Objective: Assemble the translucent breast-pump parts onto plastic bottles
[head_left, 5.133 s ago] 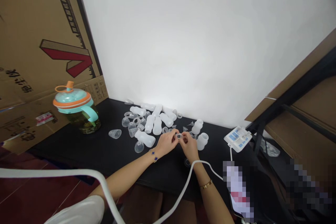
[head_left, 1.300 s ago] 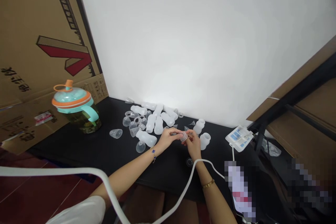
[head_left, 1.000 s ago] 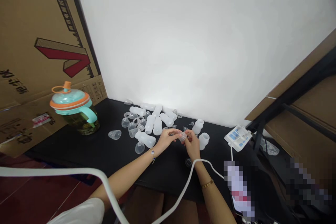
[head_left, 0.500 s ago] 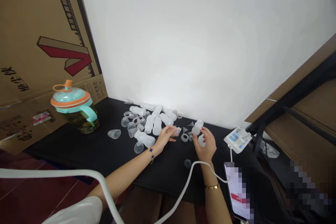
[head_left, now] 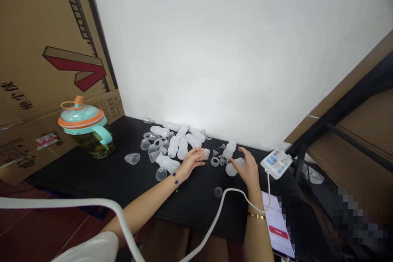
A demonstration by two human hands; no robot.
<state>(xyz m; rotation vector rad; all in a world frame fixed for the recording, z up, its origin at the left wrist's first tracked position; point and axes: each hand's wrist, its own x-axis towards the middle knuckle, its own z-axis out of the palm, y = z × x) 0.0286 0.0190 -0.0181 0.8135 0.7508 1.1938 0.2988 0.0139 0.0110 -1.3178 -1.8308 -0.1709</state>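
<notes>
Left hand (head_left: 192,163) grasping small ribbed clear plastic collar (head_left: 206,152) at fingertips. Right hand (head_left: 248,170) open, fingers spread, touching translucent bottle (head_left: 232,169) lying on side, just beside upright bottle (head_left: 229,150). Between hands: clear ring (head_left: 215,162), small funnel (head_left: 215,152). Left of left hand, heap of bottles and flange cups (head_left: 173,147) on black table (head_left: 92,176). Farther right, white control box (head_left: 276,163); phone (head_left: 276,223) below it. Far left, orange-rimmed lidded jug (head_left: 82,118).
</notes>
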